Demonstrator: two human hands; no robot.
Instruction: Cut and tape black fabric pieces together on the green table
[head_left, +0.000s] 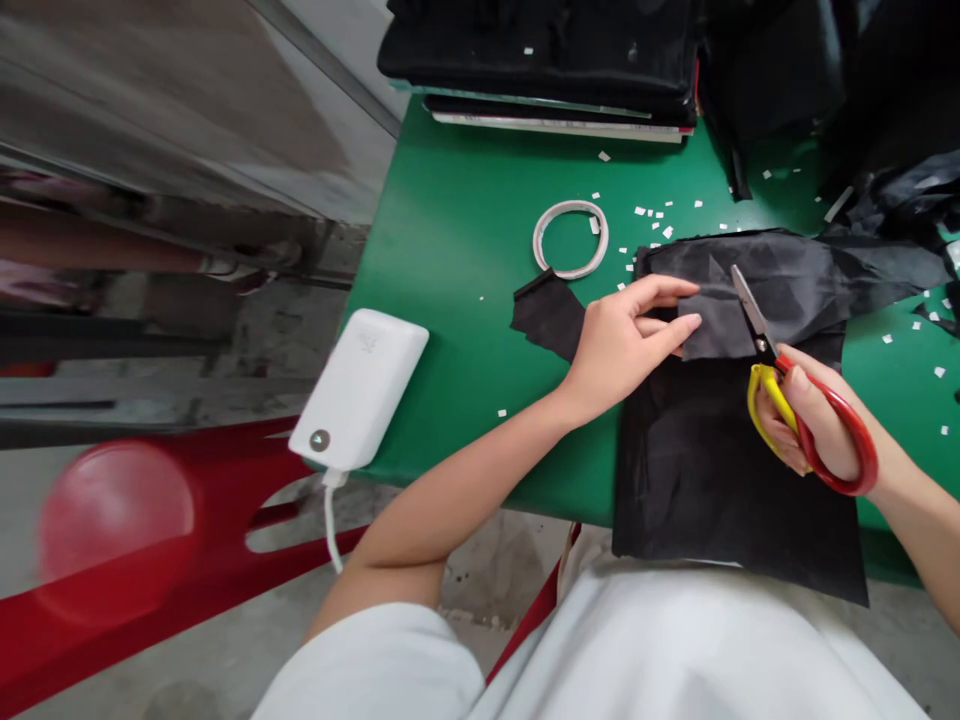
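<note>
My left hand pinches the left edge of a piece of black fabric between thumb and fingers. In my right hand is a pair of scissors with one red and one yellow handle. The blades point up and away, lying over the fabric, and look nearly closed together. Under this piece, a larger black sheet hangs over the table's near edge toward my lap. A small black scrap lies left of my left hand, partly hidden by the wrist.
A roll of tape lies on the green table among scattered white paper bits. At the left edge sits a white power bank with a cable. Stacked black folded material stands at the back. A red chair is at left.
</note>
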